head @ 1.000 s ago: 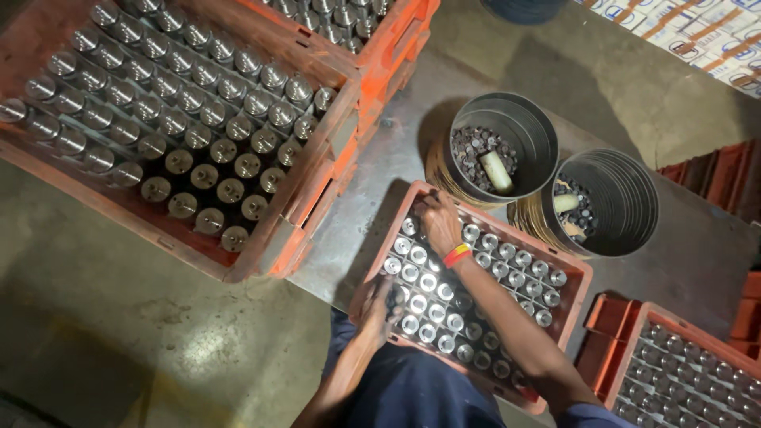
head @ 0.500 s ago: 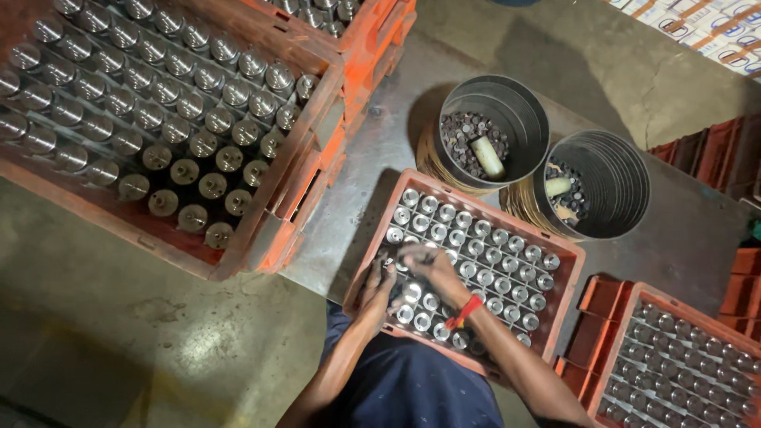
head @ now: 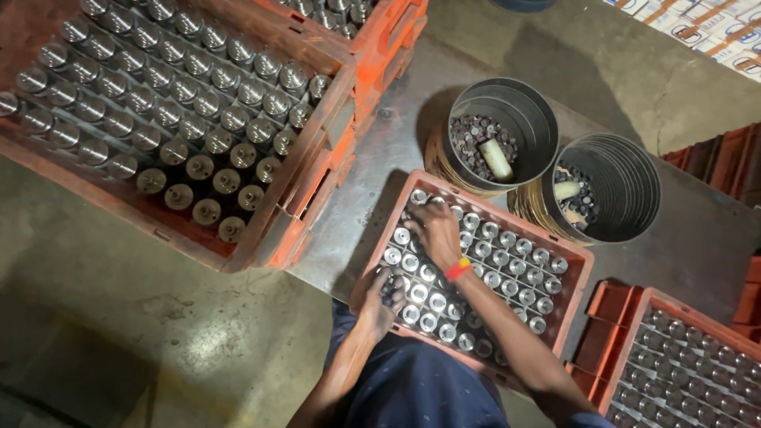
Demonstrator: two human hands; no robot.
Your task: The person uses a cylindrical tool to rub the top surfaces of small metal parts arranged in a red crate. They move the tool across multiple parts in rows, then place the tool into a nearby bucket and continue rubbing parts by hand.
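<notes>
Both hands work the small orange plastic crate (head: pixel 572 261) of upright metal cylinders (head: pixel 498 238): left hand (head: pixel 379 295) gripping one at seven o'clock, right hand (head: pixel 434 230) spread flat on the tops (sorting step, I judge), so lifting next needs firm pinching.

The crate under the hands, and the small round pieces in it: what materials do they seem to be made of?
The crate looks like moulded plastic, orange-red and matt, with ribbed walls and scuffed edges. The round pieces seem to be bare metal, probably steel or aluminium: silver-grey tops that catch bright glints. Both the left hand and right hand rest on them.
</notes>
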